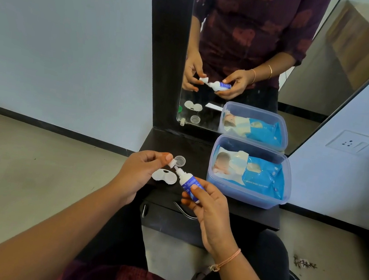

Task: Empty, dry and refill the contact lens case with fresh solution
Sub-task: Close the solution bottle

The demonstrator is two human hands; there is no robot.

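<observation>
My right hand grips a small white solution bottle with a blue label, tilted so its nozzle points up and left. Pinched between thumb and fingers of my left hand is the bottle's small white cap, just off the nozzle tip. A clear contact lens case lies open on the dark dresser top, below the bottle and between my hands. One loose round case lid lies behind it.
A clear plastic box holding a blue pack of baby wet wipes stands to the right on the dresser top. Behind rises a mirror in a black frame. A drawer handle sits below the top's front edge. A wall socket is at right.
</observation>
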